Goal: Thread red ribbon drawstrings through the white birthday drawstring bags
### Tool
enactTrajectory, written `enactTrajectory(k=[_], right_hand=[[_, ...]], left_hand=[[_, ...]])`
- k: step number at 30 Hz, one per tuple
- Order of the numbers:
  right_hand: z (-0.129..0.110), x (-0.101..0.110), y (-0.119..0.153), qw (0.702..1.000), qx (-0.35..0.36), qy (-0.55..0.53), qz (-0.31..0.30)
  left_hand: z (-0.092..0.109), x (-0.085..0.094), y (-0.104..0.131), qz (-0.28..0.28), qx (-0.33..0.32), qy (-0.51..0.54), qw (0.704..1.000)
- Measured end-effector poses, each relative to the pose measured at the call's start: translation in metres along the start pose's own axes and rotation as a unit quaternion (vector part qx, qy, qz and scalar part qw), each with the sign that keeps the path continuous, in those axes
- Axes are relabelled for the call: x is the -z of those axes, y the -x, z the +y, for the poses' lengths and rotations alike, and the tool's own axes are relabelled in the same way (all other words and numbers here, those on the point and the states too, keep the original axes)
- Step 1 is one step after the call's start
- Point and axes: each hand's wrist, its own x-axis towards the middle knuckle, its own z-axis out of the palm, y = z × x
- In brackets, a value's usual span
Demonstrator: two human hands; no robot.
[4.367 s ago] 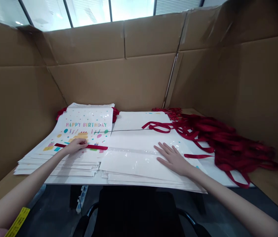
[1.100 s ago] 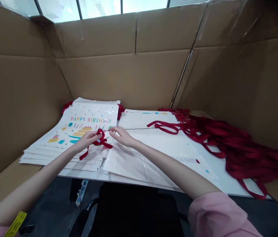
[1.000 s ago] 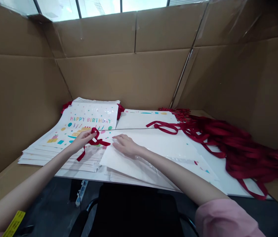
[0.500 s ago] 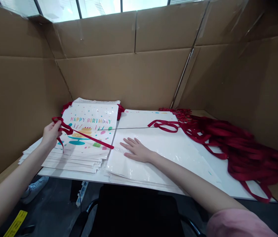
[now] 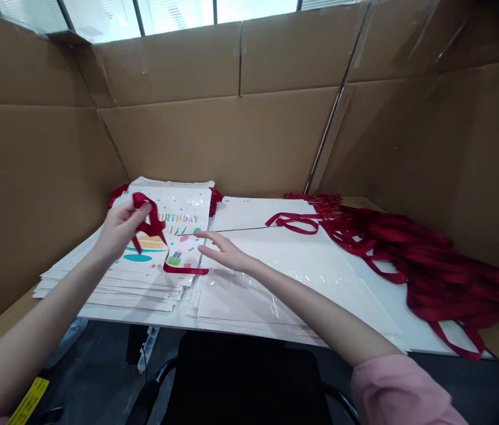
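My left hand [image 5: 120, 227] pinches a looped dark red ribbon [image 5: 155, 226] over the left stack of printed birthday bags [image 5: 178, 203]. One tail of this ribbon hangs down and runs right along the top bag to its right edge. My right hand [image 5: 225, 252] has its fingers apart and nothing in them, over the left part of a stack of white bags [image 5: 284, 260]. Another red ribbon loop [image 5: 297, 223] lies on the far part of the white stack, with a thin dark line running left from it.
A big heap of red ribbons [image 5: 426, 260] covers the right of the white table [image 5: 382, 277]. Cardboard walls [image 5: 187, 141] stand at the back and both sides. A black chair [image 5: 244, 378] is at the front edge.
My left hand has moved right and up with the ribbon, whose tail has gone slack. My right hand has shifted left and away from me, no longer spread flat on the white stack.
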Motion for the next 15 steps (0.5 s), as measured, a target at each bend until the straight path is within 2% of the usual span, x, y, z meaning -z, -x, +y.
enactTrajectory(k=[2,4,6,8,11,15], right_hand=[[-0.014,-0.011,-0.016,0.993,0.021,-0.119,-0.012],[-0.021,-0.021,-0.022,0.974,0.024,-0.222,-0.042],[-0.022,-0.027,-0.018,0.951,0.009,-0.304,-0.057],[-0.020,-0.027,-0.008,0.936,-0.020,-0.348,-0.056],[-0.019,-0.016,0.003,0.939,-0.051,-0.339,-0.012],[-0.032,0.013,-0.002,0.971,-0.022,-0.229,0.067]], left_hand=[[0.010,-0.023,0.005,-0.050,-0.021,-0.020,0.998],[0.018,-0.036,0.008,-0.086,-0.030,-0.036,0.995],[0.022,-0.042,0.006,-0.105,-0.035,-0.042,0.993],[0.022,-0.041,0.001,-0.093,-0.050,-0.048,0.993],[0.018,-0.032,-0.008,-0.045,-0.069,-0.052,0.995],[0.014,-0.011,-0.015,0.030,-0.053,-0.010,0.998]])
